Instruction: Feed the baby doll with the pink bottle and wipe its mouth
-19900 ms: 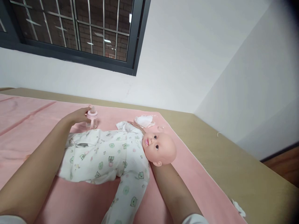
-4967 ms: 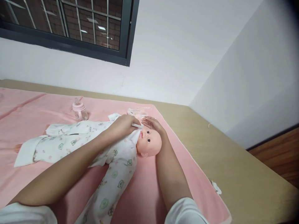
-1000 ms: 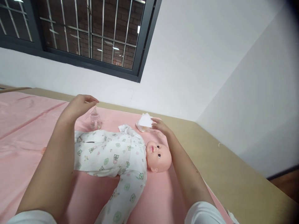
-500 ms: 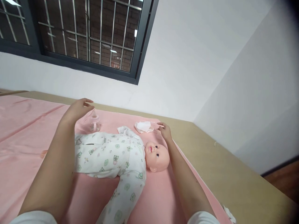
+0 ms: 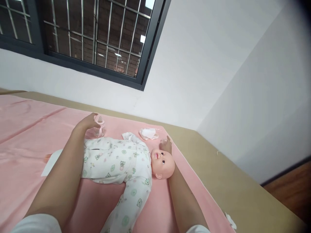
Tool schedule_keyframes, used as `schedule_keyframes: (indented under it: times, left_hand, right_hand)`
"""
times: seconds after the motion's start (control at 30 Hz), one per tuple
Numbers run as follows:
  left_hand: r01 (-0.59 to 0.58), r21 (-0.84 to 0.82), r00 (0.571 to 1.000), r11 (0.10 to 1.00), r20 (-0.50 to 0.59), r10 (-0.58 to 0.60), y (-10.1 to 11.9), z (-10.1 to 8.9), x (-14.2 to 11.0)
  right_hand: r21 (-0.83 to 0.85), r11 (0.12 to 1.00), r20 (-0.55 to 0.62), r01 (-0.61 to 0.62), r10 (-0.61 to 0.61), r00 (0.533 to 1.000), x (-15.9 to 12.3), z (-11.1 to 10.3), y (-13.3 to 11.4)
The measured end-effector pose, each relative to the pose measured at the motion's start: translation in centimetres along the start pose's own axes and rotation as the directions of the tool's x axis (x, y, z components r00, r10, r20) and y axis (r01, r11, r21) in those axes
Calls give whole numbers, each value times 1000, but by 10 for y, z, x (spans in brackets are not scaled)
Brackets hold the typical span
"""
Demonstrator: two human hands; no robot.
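A baby doll in white, animal-print clothes lies on its back on the pink sheet, head to the right. Beyond its legs stands a baby bottle with a pink collar, pink handle and clear nipple. My left hand grips this bottle from the left, thumb and fingers around its upper part. Past the doll's head, my right hand closes on what looks like a small clear plastic cap; my right forearm passes partly behind the head.
A clear packet with white tissue lies beyond the doll's shoulder. The sheet covers a wooden surface that meets a white wall. A barred window is above. A small white item lies at the sheet's right edge.
My left hand has come down from above the bottle and taken hold of it. My right hand has left the tissue packet, moved toward me and closed on the small clear piece.
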State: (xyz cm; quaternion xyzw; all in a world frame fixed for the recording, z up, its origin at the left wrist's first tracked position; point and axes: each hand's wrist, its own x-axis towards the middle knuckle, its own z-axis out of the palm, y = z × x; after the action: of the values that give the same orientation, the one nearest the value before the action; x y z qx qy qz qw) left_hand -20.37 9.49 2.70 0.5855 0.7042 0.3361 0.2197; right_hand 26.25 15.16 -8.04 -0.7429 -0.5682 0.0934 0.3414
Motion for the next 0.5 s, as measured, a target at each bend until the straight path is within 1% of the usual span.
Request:
schedule_keyframes:
  times: [0.1, 0.2, 0.33, 0.5]
  left_hand:
    - [-12, -42, 998, 999, 53, 14, -3, 2, 3]
    - [-14, -69, 997, 998, 81, 19, -7, 3, 7]
    - [9, -67, 997, 998, 83, -3, -11, 7, 12]
    - [-29, -47, 998, 999, 52, 31, -10, 16, 11]
  right_hand:
    - [10, 999, -26, -31, 31, 999, 1, 2, 3]
    - [29, 999, -18, -24, 24, 1000, 2, 3, 6]
    - [55, 999, -52, 0, 3, 999, 5, 7, 11]
    - [64, 998, -69, 18, -13, 997, 8, 12, 16]
